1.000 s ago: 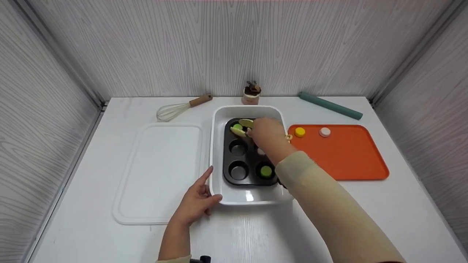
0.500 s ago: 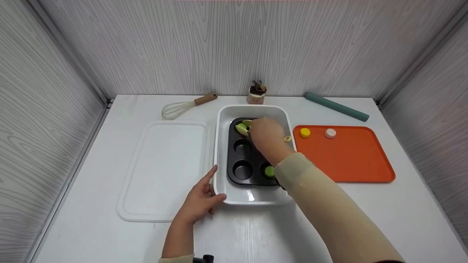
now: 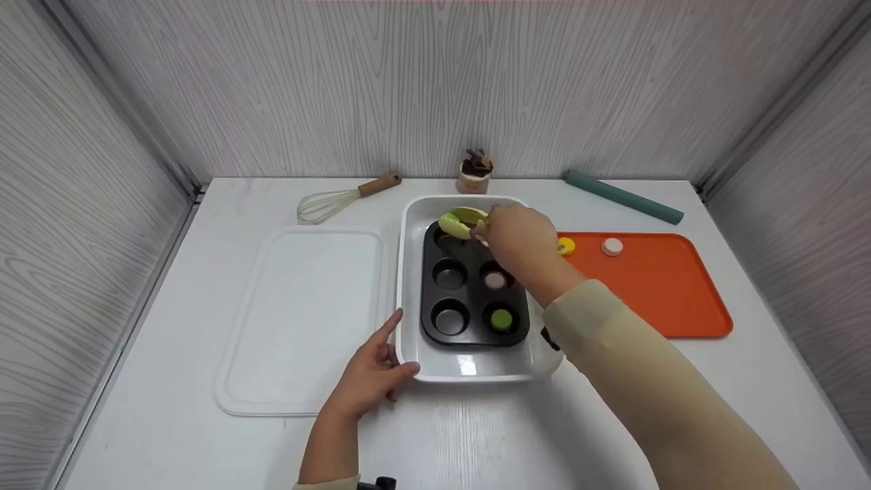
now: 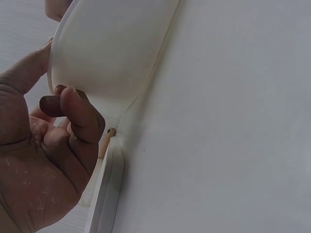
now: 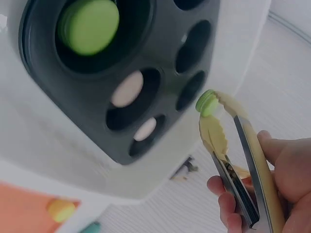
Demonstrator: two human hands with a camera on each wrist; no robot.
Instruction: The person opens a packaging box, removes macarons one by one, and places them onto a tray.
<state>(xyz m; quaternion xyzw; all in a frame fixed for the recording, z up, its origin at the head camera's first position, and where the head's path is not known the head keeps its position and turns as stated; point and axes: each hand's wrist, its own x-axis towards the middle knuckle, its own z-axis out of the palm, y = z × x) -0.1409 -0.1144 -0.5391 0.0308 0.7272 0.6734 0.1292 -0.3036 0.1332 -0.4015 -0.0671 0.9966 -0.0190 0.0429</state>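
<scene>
My right hand [image 3: 522,238] grips a pair of tongs [image 5: 257,179] with pale yellow scalloped tips. Between those tips sits a green macaron [image 5: 207,103], raised above the far left of a dark muffin tin [image 3: 469,299]. The tin lies inside a white tub [image 3: 407,286]. Down its right column, the right wrist view shows another green macaron [image 5: 90,26] and two pale ones, the middle [image 5: 128,89] and far [image 5: 145,129]. At the tub's near left corner, my left hand [image 3: 367,378] holds the rim, thumb on the front edge, index finger along the side.
A white lid [image 3: 306,320] lies left of the tub. To the right, an orange tray [image 3: 646,286] bears a yellow macaron [image 3: 566,246] and a pale one [image 3: 612,246]. Behind are a whisk [image 3: 347,198], a small decorated cup [image 3: 474,171] and a green rolling pin [image 3: 622,197].
The tongs first close round the green macaron in the far left cup. My right hand then rises and moves right, lifting it out. The left hand stays at the tub's corner.
</scene>
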